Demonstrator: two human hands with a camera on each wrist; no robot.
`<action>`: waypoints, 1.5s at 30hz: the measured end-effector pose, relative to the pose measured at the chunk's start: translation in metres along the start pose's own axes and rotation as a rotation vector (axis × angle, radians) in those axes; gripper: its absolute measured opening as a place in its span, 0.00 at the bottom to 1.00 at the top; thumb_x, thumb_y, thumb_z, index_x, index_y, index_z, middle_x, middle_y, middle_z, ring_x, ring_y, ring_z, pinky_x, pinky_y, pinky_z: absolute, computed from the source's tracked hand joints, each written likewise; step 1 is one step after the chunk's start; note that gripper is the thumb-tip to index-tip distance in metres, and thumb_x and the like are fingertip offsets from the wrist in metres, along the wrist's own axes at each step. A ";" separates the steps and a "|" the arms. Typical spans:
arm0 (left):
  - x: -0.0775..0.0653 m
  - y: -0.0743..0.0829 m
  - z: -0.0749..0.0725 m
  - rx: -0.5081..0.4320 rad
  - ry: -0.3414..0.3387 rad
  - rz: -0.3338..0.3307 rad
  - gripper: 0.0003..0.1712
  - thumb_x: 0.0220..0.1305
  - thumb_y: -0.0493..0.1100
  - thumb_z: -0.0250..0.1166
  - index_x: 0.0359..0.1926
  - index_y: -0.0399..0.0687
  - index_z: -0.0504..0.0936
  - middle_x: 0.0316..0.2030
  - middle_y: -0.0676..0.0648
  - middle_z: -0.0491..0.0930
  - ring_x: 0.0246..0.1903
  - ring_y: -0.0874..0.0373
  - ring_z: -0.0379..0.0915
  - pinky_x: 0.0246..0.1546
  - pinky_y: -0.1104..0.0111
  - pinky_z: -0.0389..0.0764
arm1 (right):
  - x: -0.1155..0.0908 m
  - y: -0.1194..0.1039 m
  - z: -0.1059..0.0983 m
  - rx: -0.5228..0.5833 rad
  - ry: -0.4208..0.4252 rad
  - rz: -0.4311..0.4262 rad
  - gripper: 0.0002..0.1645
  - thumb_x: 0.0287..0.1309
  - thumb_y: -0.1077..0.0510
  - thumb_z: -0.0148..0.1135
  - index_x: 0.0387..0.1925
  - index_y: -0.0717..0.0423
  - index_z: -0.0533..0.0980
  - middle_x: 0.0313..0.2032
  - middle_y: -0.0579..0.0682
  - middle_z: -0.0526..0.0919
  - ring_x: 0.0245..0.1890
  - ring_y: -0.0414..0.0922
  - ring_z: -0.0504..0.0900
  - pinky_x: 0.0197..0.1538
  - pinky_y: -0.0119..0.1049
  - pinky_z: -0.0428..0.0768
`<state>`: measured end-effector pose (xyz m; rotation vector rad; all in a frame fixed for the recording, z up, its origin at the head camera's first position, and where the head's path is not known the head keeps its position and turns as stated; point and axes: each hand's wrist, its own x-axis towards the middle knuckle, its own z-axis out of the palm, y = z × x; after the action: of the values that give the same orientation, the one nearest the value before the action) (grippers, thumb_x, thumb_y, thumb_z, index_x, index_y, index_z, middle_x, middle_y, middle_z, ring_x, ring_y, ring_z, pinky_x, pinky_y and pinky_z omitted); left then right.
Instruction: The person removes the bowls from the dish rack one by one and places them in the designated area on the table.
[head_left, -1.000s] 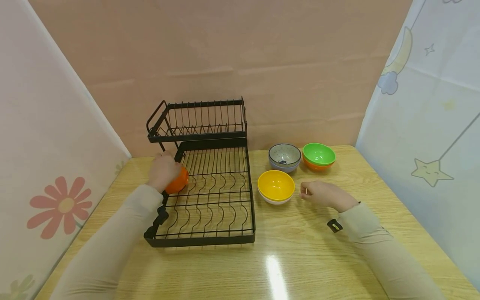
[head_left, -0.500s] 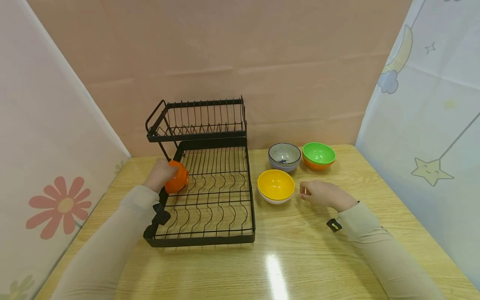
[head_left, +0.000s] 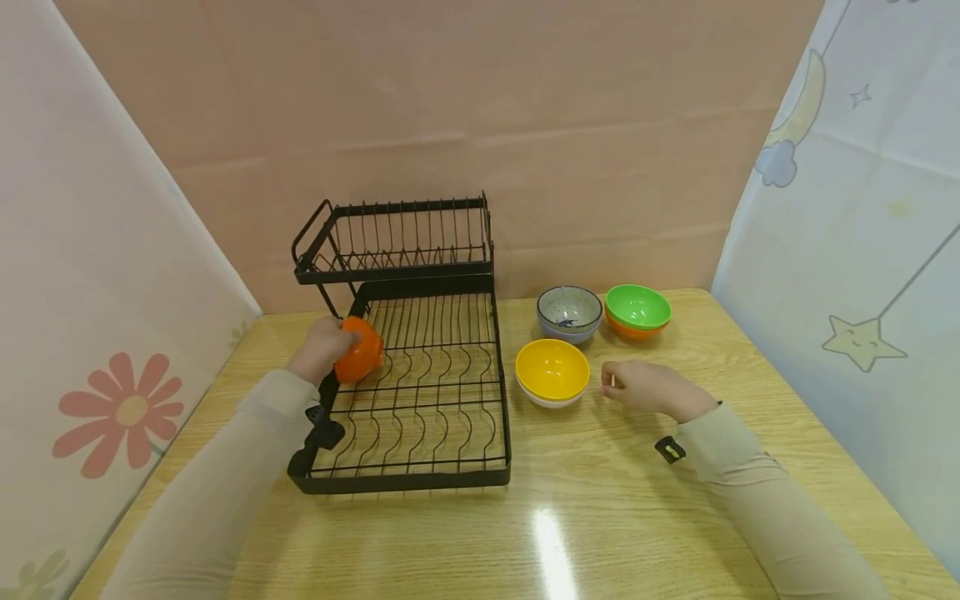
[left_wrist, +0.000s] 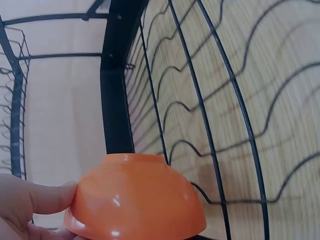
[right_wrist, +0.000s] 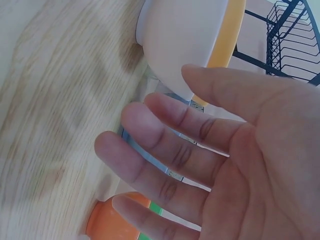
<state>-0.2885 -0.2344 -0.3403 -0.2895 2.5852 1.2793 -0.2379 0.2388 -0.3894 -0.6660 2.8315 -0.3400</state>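
My left hand [head_left: 324,346] pinches the edge of an orange bowl [head_left: 361,352], which stands on its side at the left end of the black dish rack's [head_left: 405,481] lower tier. Seen from the left wrist, the thumb [left_wrist: 52,196] lies against the bowl's outer wall near its rim. My right hand [head_left: 651,389] rests by the table, just right of a yellow bowl [head_left: 552,370] nested in a white bowl [right_wrist: 182,37]. Its fingers are loosely bent and hold nothing.
Behind the yellow bowl, a speckled grey bowl [head_left: 569,308] sits in a bluish one. To its right a green bowl [head_left: 637,307] is stacked in an orange bowl [head_left: 634,333]. The rack's upper tier [head_left: 397,272] overhangs its back part.
The left hand has shifted slightly, first back to the left and then a little right, and the orange bowl has tilted and moved slightly right. The right hand has stayed put.
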 end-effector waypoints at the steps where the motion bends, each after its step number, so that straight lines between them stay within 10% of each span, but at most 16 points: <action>1: 0.000 0.002 0.002 -0.013 -0.001 0.000 0.29 0.73 0.39 0.50 0.66 0.23 0.56 0.62 0.27 0.63 0.54 0.41 0.72 0.51 0.57 0.79 | 0.000 0.000 -0.001 0.000 0.001 -0.003 0.08 0.67 0.53 0.57 0.33 0.50 0.72 0.20 0.42 0.71 0.20 0.38 0.67 0.25 0.33 0.66; 14: -0.052 0.058 0.044 0.132 -0.061 0.269 0.22 0.70 0.41 0.57 0.61 0.36 0.67 0.56 0.35 0.72 0.49 0.45 0.76 0.45 0.59 0.82 | 0.001 -0.001 -0.004 -0.018 -0.006 -0.009 0.08 0.66 0.53 0.57 0.32 0.50 0.73 0.20 0.42 0.72 0.20 0.38 0.68 0.25 0.33 0.67; 25: -0.103 0.085 0.085 0.460 0.179 0.751 0.14 0.62 0.38 0.67 0.48 0.44 0.77 0.41 0.42 0.84 0.28 0.54 0.81 0.25 0.68 0.80 | -0.001 -0.001 -0.004 -0.011 -0.015 0.002 0.08 0.67 0.52 0.57 0.33 0.50 0.72 0.19 0.43 0.70 0.19 0.39 0.67 0.24 0.33 0.66; 35: -0.088 0.069 0.108 0.759 0.533 1.331 0.08 0.58 0.37 0.70 0.36 0.45 0.77 0.21 0.49 0.83 0.19 0.58 0.78 0.27 0.68 0.80 | -0.002 -0.003 -0.002 -0.010 0.000 -0.009 0.07 0.66 0.54 0.58 0.32 0.50 0.72 0.19 0.42 0.70 0.19 0.38 0.66 0.24 0.32 0.65; 45: -0.073 0.057 0.111 0.806 0.477 1.418 0.09 0.58 0.37 0.70 0.36 0.47 0.77 0.26 0.51 0.86 0.25 0.60 0.81 0.34 0.68 0.81 | -0.002 -0.004 0.000 -0.017 0.007 -0.002 0.07 0.66 0.53 0.58 0.32 0.49 0.72 0.20 0.43 0.70 0.20 0.39 0.66 0.24 0.32 0.65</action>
<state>-0.2214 -0.1066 -0.3403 1.8044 3.3962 0.1191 -0.2344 0.2366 -0.3886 -0.6722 2.8438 -0.3199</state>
